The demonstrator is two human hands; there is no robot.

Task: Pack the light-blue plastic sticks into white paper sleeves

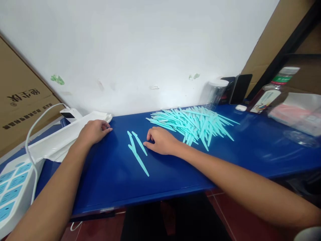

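**Ana:** On a blue tabletop [110, 180] against a white wall, what are the two hands doing?

**Ben:** Both lie palm down. The left hand [93, 132] rests with its fingers loosely curled at the edge of a stack of white plastic bags [62, 140]; it touches the bags but grips nothing. The right hand [162, 141] sits flat on the table with fingers bent, its fingertips just beside a few loose teal plastic sticks [136, 150]. It has hold of nothing either.

**Ana:** Where are those sticks?

**Ben:** Between the two hands, lying slantwise and overlapping. A large heap of the same teal sticks [193, 124] is spread behind and to the right of the right hand, nearer the wall.

**Ana:** Is any writing readable?

**Ben:** A brown cardboard box [20, 100] at far left carries dark printed characters, seen upside down and too unclear to read. A bottle with a green and white label [283, 78] stands at far right; its print is too small to make out.

**Ana:** Anything else?

**Ben:** A white power strip [13, 190] with pale blue sockets at lower left, its cable [37, 120] looping up to the wall; a clear jar with a white lid [217, 92]; and a dark phone [240, 87] propped upright beside it.
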